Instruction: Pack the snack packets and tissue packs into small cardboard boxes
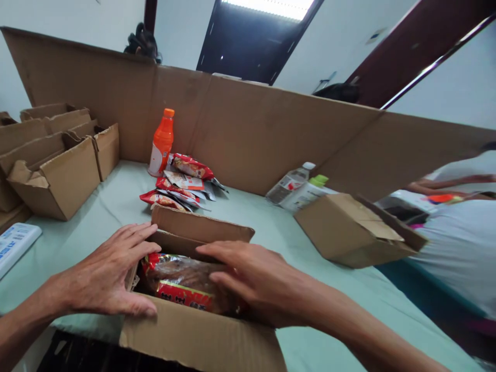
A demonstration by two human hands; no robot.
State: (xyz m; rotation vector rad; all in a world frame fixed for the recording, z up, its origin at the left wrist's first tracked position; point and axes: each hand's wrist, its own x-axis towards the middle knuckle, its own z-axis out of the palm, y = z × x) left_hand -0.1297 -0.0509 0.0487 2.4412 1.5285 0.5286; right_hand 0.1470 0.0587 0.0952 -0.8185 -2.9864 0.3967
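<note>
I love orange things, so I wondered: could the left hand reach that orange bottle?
Probably yes. The snack packets lie in front and to the right of the orange bottle, leaving its left side open, though the left hand would likely have to leave the box and stretch forward.

I'd call this a plain indoor workroom, though I can't pin it down further from my feed. A cardboard screen point(251, 124) walls off the far edge of the cloth-green table point(267, 227), open cartons point(73, 175) crowd its left edge, and a box point(201, 330) stands at the near edge. Past the right edge I see another person point(453, 248); beyond, pale walls point(178, 31) and a bright light point(271, 6).
</note>
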